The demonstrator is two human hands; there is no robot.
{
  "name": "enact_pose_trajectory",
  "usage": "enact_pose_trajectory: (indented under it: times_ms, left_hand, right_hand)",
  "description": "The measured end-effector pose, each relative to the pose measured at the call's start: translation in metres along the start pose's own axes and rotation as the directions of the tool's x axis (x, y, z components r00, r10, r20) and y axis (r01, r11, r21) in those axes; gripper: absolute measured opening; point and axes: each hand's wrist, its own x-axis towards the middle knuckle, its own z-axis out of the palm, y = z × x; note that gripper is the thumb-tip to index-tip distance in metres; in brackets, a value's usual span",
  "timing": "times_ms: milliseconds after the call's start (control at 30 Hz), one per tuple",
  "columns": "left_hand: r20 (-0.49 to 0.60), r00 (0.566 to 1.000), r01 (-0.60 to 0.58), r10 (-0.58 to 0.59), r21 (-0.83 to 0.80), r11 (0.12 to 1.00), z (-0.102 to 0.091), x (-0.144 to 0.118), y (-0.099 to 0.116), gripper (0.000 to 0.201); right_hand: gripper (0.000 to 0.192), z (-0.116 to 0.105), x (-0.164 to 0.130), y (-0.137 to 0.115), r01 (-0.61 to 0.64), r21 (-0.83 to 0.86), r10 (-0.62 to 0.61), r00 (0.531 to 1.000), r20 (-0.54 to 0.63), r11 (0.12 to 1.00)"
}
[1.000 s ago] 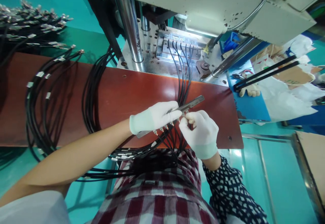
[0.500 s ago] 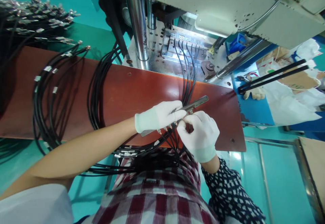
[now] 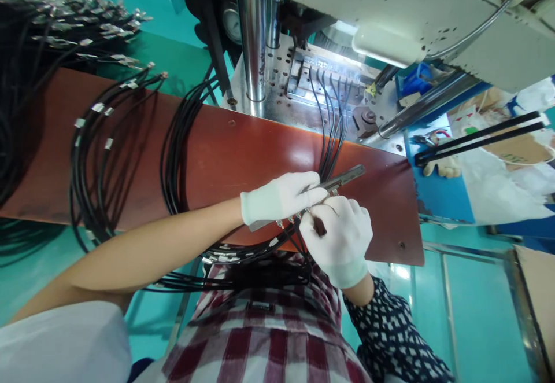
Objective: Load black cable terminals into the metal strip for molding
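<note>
1. The metal bar (image 3: 351, 176) is gripped over the surface (image 3: 243, 163) by the left hand (image 3: 281, 199), its fingers closed around it and thumb laid on top.
2. The right hand (image 3: 340, 241) is held at the bar's near edge, its fingers curled nearly together; whether anything is pinched cannot be told.
3. Small connectors (image 3: 291, 219) are lined along the bar's near edge.
4. Beyond the bar, black cables (image 3: 332, 147) are spread toward a lit metal fixture (image 3: 299, 89).
5. Left of the bar, a cable bundle (image 3: 169, 163) is draped across the surface.
</note>
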Motion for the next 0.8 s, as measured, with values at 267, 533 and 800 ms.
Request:
enact_pose_trajectory:
  times_ms: [267,533,800]
  left_hand:
    - [-0.015,1.000,0.028,-0.028,-0.030,0.999,-0.001,-0.001,0.007,0.034]
    - [-0.014,0.997,0.078,-0.079,-0.066,0.995,0.000,-0.004,0.010,0.036]
    - [-0.013,0.995,0.094,-0.096,-0.104,0.990,0.001,-0.003,0.007,0.033]
  right_hand:
    - [0.008,-0.016,-0.005,-0.005,0.033,0.023,-0.035,0.998,0.052,0.999]
    - [0.015,0.002,-0.004,-0.011,0.017,0.059,-0.019,1.000,0.022,0.998]
    - [0.010,-0.015,-0.006,-0.016,0.031,0.057,-0.036,0.996,0.081,0.998]
